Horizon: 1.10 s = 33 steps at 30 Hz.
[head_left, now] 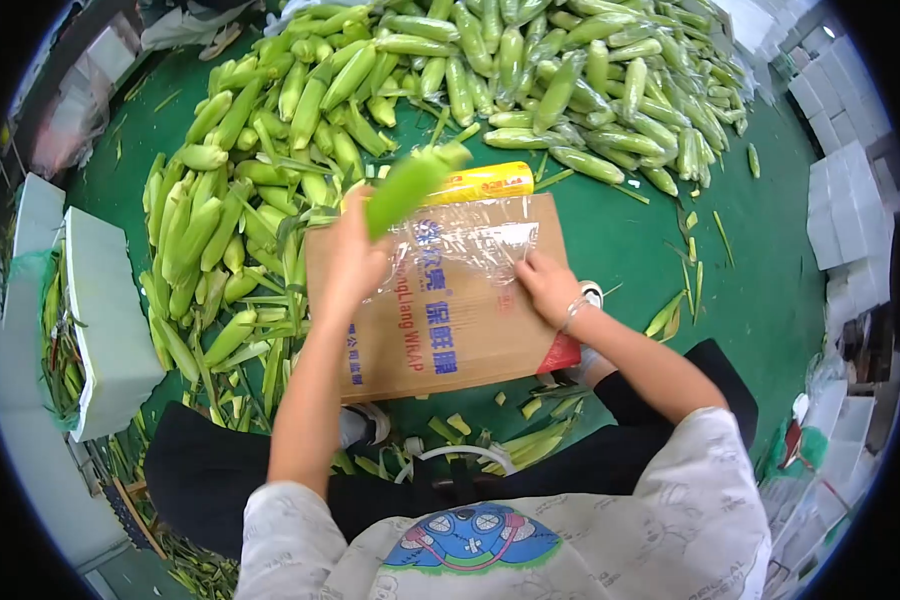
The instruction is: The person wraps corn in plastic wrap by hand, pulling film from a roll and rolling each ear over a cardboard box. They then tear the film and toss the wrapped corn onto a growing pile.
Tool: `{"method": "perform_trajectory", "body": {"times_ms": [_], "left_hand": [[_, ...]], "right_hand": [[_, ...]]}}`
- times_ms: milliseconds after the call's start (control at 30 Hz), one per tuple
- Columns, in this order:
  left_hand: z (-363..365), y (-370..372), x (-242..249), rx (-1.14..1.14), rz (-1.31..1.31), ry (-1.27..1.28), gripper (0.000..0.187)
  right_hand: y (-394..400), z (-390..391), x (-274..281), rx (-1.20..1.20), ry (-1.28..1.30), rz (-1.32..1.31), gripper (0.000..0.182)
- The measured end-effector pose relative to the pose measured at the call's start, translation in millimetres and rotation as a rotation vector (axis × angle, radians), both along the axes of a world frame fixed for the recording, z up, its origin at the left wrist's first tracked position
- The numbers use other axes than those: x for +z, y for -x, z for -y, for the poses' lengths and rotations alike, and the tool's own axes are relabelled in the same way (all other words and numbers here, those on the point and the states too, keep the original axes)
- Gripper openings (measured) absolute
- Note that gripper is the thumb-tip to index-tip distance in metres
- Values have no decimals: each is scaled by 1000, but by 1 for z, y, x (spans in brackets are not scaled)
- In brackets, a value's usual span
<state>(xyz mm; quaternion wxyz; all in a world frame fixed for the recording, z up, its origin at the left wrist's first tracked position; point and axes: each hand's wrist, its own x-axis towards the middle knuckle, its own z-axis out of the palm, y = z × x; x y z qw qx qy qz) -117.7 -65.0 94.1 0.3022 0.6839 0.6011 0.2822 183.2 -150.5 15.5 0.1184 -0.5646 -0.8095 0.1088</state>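
My left hand is closed around a green ear of corn in its husk, held tilted above the cardboard box and a little blurred. With its fingers pinched, my right hand grips the edge of a sheet of clear plastic wrap. The sheet lies across the top of the flat cardboard box, which has blue and red print. Behind the box sits a yellow wrap roll, and the sheet reaches back toward it.
Unwrapped corn is heaped at the left, and film-wrapped corn is piled at the back right. White foam boxes stand at the left, with more foam boxes at the right. Husk scraps litter the green floor.
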Motion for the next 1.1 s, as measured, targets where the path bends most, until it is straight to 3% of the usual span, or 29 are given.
{"method": "perform_trajectory", "body": {"times_ms": [33,100,167,233,300,367,400,467,500,533,600,633,667,733,800,833,867,933,1000,1067,1100], "left_hand": [[-8,-15,-34,-163,-22,-161,58],[-19,-26,-55,-387,-204,-178,62],[-25,-25,-61,-471,-335,-169,63],[-20,-22,-63,-711,-314,71,67],[-21,-34,-59,-763,-350,141,70],[-25,-37,-60,-846,-384,175,77],[-20,-37,-58,-832,-391,182,77],[-2,-35,-48,-552,-458,-178,78],[10,-30,-45,-358,-429,-355,69],[21,-24,-47,-353,-435,-353,69],[41,-5,-48,-261,-550,-157,58],[49,9,-57,-326,-648,-220,42],[50,22,-65,-315,-649,-217,42],[44,43,-63,-387,-769,12,25],[44,66,-49,-362,-659,-103,20],[40,72,-36,-308,-529,-85,19],[32,74,-12,-230,-188,270,18],[25,60,7,-223,349,435,17],[34,20,-13,-285,439,345,19],[48,-9,-47,-598,36,143,15],[50,-16,-55,-605,43,141,15]], "right_hand": [[-4,3,-3,62,-67,-12,23],[-9,13,3,129,-180,-48,26],[-8,22,25,1,-166,-241,27],[-2,13,38,-86,-140,-345,27],[20,-10,40,-87,-204,-551,20],[40,-32,16,-42,-230,-498,19],[48,-41,3,1,-258,-434,19],[59,-44,-3,-1,-196,-411,19],[59,-46,3,29,-193,-266,27],[58,-46,4,56,-190,-120,37],[53,-57,3,52,-133,-68,44],[52,-58,3,55,-78,-7,50],[50,-55,4,66,-80,-8,50],[45,-52,10,-9,-87,-90,45],[43,-40,12,-21,-118,-108,48],[42,-30,18,88,-111,5,53],[44,-20,22,192,-104,116,57],[57,6,20,229,-108,69,60],[76,35,15,249,-144,-9,60],[82,60,10,204,-46,-29,57],[83,63,10,167,46,-53,54]]}}
